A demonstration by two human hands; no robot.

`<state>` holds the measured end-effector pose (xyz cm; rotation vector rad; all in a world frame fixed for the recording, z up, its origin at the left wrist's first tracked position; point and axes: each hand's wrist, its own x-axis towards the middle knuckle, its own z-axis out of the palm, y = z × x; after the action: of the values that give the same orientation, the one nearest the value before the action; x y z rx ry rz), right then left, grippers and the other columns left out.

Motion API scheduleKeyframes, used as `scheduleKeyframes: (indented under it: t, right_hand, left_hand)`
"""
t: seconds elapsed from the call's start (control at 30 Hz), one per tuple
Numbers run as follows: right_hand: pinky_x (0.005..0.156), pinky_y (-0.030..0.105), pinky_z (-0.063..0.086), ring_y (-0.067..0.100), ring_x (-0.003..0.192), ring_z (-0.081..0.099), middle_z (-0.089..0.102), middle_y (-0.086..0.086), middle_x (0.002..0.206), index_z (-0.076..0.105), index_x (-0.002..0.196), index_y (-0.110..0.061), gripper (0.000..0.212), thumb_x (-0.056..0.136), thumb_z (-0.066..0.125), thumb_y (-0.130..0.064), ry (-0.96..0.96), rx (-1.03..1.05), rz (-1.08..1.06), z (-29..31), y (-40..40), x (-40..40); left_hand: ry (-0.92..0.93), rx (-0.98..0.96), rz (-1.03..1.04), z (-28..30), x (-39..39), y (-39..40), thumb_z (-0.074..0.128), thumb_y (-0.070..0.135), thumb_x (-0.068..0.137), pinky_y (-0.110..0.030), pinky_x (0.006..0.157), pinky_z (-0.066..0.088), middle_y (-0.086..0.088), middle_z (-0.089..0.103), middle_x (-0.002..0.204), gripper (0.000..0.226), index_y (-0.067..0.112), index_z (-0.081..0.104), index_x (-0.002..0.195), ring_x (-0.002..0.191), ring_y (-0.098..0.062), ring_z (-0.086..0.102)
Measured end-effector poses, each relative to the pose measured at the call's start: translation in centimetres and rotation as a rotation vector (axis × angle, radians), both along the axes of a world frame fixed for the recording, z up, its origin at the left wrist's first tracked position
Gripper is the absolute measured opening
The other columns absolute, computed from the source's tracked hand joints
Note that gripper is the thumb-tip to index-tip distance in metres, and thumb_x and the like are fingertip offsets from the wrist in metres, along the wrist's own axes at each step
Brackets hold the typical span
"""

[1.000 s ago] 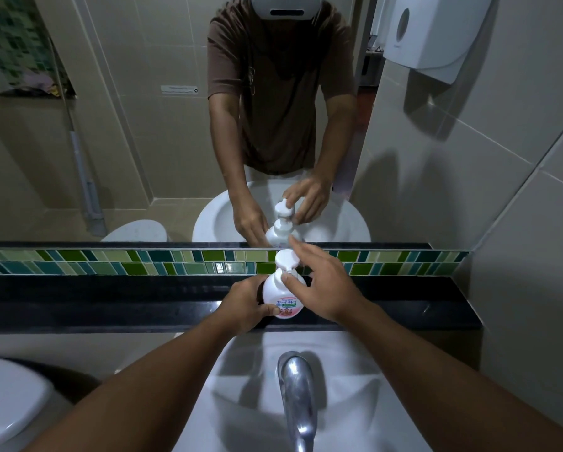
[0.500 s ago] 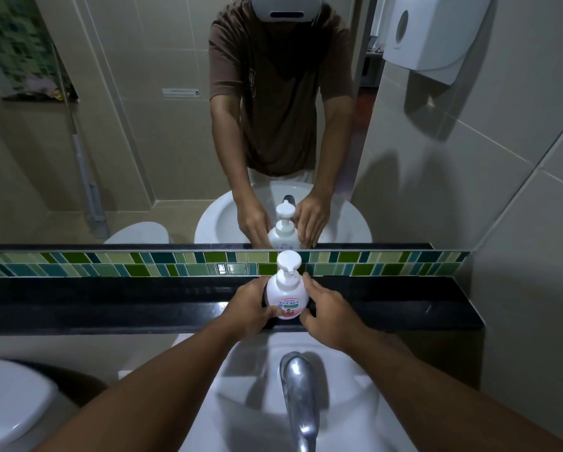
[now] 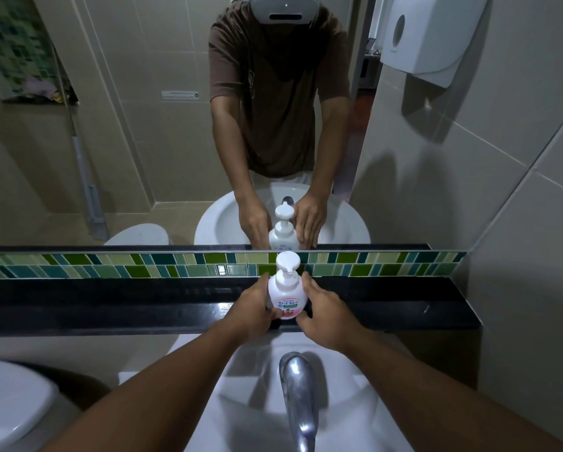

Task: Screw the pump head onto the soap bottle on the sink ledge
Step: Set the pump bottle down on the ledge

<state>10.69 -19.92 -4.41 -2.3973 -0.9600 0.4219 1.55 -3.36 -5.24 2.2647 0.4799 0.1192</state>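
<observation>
A white soap bottle (image 3: 286,296) with a pink label stands upright on the black sink ledge (image 3: 110,305). The white pump head (image 3: 287,263) sits on its neck, nozzle facing me. My left hand (image 3: 253,308) wraps the bottle's left side, thumb across the lower label. My right hand (image 3: 324,316) is cupped at the bottle's right side with fingers spread; a thin dark gap shows between palm and bottle. Neither hand touches the pump head.
A chrome tap (image 3: 298,383) reaches over the white basin (image 3: 247,415) below the ledge. A green tile strip (image 3: 143,267) and a mirror back the ledge. A white toilet (image 3: 6,406) stands at lower left, and a paper dispenser (image 3: 423,37) hangs at upper right.
My right hand came down off the pump head to the bottle's right side, then eased slightly away. My left hand stayed on the bottle. The bottle stayed upright on the ledge.
</observation>
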Motion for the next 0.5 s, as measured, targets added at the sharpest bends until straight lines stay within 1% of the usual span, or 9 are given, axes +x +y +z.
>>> scheduleKeyframes:
  t: [0.1, 0.17, 0.23, 0.3, 0.37, 0.5]
  right_hand:
    - [0.112, 0.048, 0.042, 0.034, 0.140, 0.043, 0.034, 0.007, 0.164, 0.010, 0.161, -0.019, 0.093, 0.086, 0.062, -0.037, 0.002, -0.014, -0.023, 0.0, -0.2, 0.3]
    - [0.117, 0.051, 0.034, 0.034, 0.148, 0.033, 0.026, 0.003, 0.168, 0.008, 0.161, -0.022, 0.092, 0.086, 0.058, -0.041, -0.011, -0.059, -0.028, 0.0, -0.5, 0.5]
    - [0.121, 0.051, 0.023, 0.032, 0.152, 0.023, 0.021, 0.004, 0.169, 0.009, 0.161, -0.021, 0.090, 0.087, 0.056, -0.041, -0.034, -0.088, -0.020, 0.0, -0.8, 0.6]
    - [0.125, 0.050, 0.018, 0.028, 0.154, 0.018, 0.020, 0.005, 0.169, 0.011, 0.160, -0.018, 0.088, 0.088, 0.055, -0.040, -0.054, -0.104, 0.001, 0.1, -0.9, 0.8]
    - [0.125, 0.051, 0.016, 0.026, 0.155, 0.017, 0.020, 0.006, 0.169, 0.012, 0.160, -0.016, 0.087, 0.087, 0.054, -0.039, -0.069, -0.113, 0.026, 0.3, -1.1, 0.7]
    - [0.126, 0.051, 0.016, 0.027, 0.155, 0.017, 0.020, 0.005, 0.169, 0.012, 0.160, -0.016, 0.086, 0.088, 0.052, -0.037, -0.058, -0.123, 0.033, 0.9, -1.2, 0.3]
  left_hand:
    - [0.021, 0.069, -0.023, 0.2, -0.2, 0.3, 0.084, 0.032, 0.079, -0.046, 0.104, 0.046, -0.006, 0.058, 0.139, 0.079, 0.016, 0.040, 0.143, 0.125, -0.027, 0.056]
    - [0.064, 0.159, -0.028, 0.3, -0.6, 0.6, 0.081, 0.042, 0.079, -0.049, 0.108, 0.042, -0.007, 0.050, 0.148, 0.091, 0.016, 0.031, 0.150, 0.133, -0.029, 0.049]
    - [0.124, 0.298, -0.032, 0.5, -1.0, 0.9, 0.074, 0.050, 0.081, -0.053, 0.114, 0.036, -0.009, 0.041, 0.155, 0.096, 0.016, 0.022, 0.154, 0.140, -0.033, 0.040]
    - [0.167, 0.427, -0.042, 0.8, -1.4, 1.2, 0.068, 0.053, 0.083, -0.051, 0.116, 0.033, -0.010, 0.035, 0.158, 0.096, 0.016, 0.018, 0.156, 0.144, -0.035, 0.032]
    - [0.180, 0.497, -0.061, 1.1, -1.7, 1.4, 0.066, 0.052, 0.085, -0.047, 0.115, 0.031, -0.010, 0.032, 0.160, 0.093, 0.015, 0.018, 0.156, 0.145, -0.032, 0.030]
    - [0.189, 0.522, -0.067, 2.0, -2.1, 1.6, 0.064, 0.049, 0.086, -0.045, 0.116, 0.029, -0.009, 0.028, 0.163, 0.091, 0.015, 0.017, 0.156, 0.148, -0.030, 0.025]
